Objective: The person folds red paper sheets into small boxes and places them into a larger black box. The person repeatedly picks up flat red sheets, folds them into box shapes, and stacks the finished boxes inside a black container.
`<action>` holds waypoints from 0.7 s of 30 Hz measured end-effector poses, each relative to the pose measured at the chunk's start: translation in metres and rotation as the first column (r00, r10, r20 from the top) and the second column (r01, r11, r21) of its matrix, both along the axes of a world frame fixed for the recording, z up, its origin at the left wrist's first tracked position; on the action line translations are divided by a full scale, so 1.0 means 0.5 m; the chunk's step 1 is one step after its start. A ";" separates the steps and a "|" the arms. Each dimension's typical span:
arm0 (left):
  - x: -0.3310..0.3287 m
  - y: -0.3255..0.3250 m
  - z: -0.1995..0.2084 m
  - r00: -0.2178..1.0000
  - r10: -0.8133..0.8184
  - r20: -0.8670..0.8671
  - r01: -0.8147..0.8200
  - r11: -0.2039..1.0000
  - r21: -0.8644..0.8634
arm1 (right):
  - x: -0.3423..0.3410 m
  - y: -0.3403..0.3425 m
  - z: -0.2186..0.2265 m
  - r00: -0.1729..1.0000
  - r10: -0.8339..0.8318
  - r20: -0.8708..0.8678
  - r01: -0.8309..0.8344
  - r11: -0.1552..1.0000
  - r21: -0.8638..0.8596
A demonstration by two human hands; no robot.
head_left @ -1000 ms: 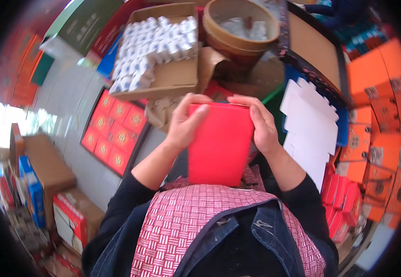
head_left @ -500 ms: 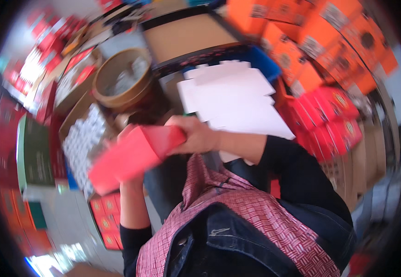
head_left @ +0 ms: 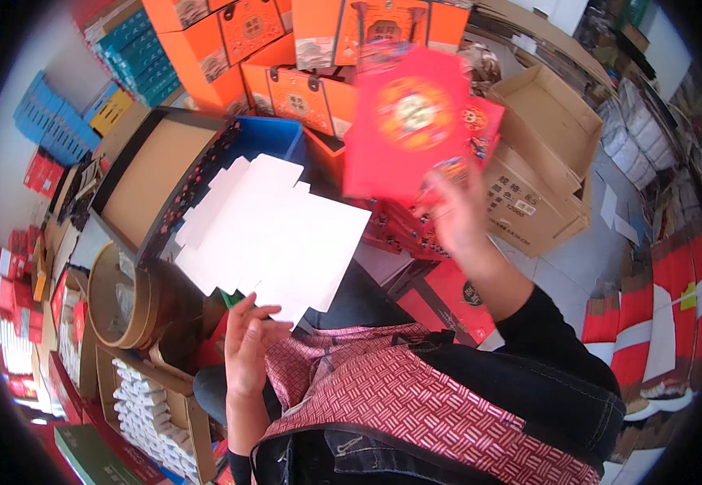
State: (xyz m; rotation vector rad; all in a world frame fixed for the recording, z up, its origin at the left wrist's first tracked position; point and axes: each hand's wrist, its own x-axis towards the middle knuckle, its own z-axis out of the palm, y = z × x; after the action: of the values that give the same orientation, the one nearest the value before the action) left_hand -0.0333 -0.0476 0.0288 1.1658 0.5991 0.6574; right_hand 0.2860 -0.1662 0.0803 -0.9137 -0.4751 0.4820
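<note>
A flat red box [head_left: 403, 153] with a round patterned emblem is raised at the upper right, tilted and slightly blurred. My right hand [head_left: 456, 214] grips it by its lower right edge, the fingertips partly smeared by motion. Just beneath it are more red boxes [head_left: 399, 222] with patterned sides. A white die-cut cardboard sheet [head_left: 278, 230] lies in front of me, its tabbed edges to the left. Beside its near corner is my left hand [head_left: 248, 343], fingers apart and nothing held. Something green shows by those fingertips, mostly hidden.
Orange handled boxes [head_left: 302, 101] stand at the back, behind a blue bin [head_left: 274, 137]. A dark-rimmed tray [head_left: 145, 182] and a brown bucket [head_left: 117, 303] are on the left. A carton [head_left: 191, 424] of white packets stands nearer. To the right are open brown cartons [head_left: 521, 202].
The view has swung right. The red box, earlier between both hands over my lap, is now up at the right in my right hand alone. My left hand has let go of it.
</note>
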 end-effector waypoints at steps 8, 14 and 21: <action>-0.084 -0.060 -0.094 0.988 0.129 -0.085 -0.143 0.970 -0.197 | 0.257 -0.072 -0.022 0.925 -0.349 0.150 0.380 0.850 -0.366; -0.103 -0.050 -0.129 0.892 0.417 -0.174 -0.452 0.822 -0.347 | 0.294 -0.079 0.027 -0.048 0.002 0.999 0.993 0.108 0.048; -0.101 -0.055 -0.150 0.903 0.388 -0.184 -0.430 0.825 -0.367 | -0.042 0.048 -0.179 0.817 0.556 0.154 -0.189 0.510 -0.839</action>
State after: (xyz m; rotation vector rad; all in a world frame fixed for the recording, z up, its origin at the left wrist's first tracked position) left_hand -0.0839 -0.0752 -0.0463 0.6869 1.0396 0.7961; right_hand 0.2651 -0.1423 -0.0091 -1.8421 -0.8981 0.9732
